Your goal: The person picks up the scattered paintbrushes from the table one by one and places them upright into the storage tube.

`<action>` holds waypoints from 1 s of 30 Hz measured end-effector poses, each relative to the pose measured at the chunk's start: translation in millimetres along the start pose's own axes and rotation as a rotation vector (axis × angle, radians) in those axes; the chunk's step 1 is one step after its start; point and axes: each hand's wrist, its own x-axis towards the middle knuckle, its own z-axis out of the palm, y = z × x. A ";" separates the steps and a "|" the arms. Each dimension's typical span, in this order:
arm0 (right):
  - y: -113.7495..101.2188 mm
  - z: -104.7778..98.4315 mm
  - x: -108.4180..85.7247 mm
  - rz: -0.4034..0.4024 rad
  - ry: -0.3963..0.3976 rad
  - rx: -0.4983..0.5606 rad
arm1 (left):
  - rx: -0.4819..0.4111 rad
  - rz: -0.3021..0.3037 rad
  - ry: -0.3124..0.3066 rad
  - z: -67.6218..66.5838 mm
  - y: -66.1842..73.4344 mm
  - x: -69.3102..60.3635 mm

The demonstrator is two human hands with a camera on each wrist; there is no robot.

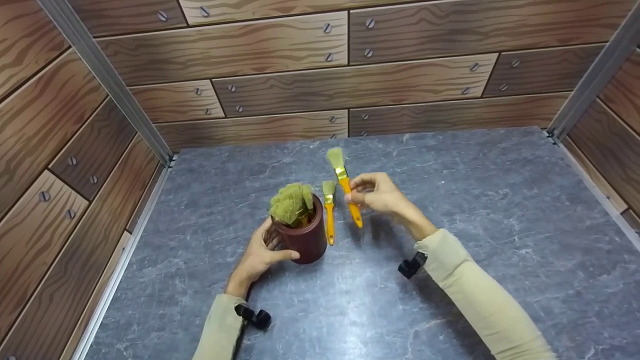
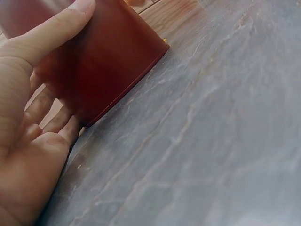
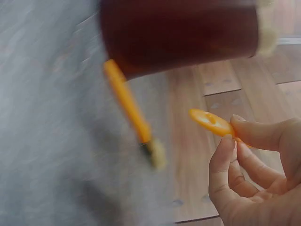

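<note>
A dark red cylindrical cup stands on the table, filled with several paintbrushes, bristles up. My left hand holds the cup from its left side, thumb across the front; the left wrist view shows the thumb and fingers around the cup wall. Between thumb and fingertips, my right hand pinches the orange handle of a paintbrush, bristles pointing up and away, above the table. In the right wrist view its handle end shows. Another orange-handled paintbrush lies on the table just right of the cup.
The grey marbled table is bounded by wood-patterned walls at the back and both sides, with metal corner posts. Small black cameras sit on both wrists.
</note>
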 end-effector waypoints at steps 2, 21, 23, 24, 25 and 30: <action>-11.8 0.0 -4.7 -0.037 -0.006 0.004 | 0.001 -0.004 0.006 -0.4 -0.4 -0.2; -76.2 24.4 -32.5 -0.353 -0.050 0.047 | -0.010 0.026 -0.006 0.2 -0.6 0.3; -78.7 28.0 -34.3 -0.386 -0.070 0.045 | -0.010 0.027 -0.005 0.3 -0.6 0.4; -80.0 29.9 -35.0 -0.402 -0.079 0.042 | -0.011 0.027 -0.006 0.2 -0.6 0.4; -81.4 32.0 -35.9 -0.415 -0.088 0.040 | -0.011 0.029 -0.007 0.2 -0.6 0.5; -86.0 42.6 -36.8 -0.467 -0.126 0.042 | -0.005 0.031 -0.017 -0.3 -0.2 0.1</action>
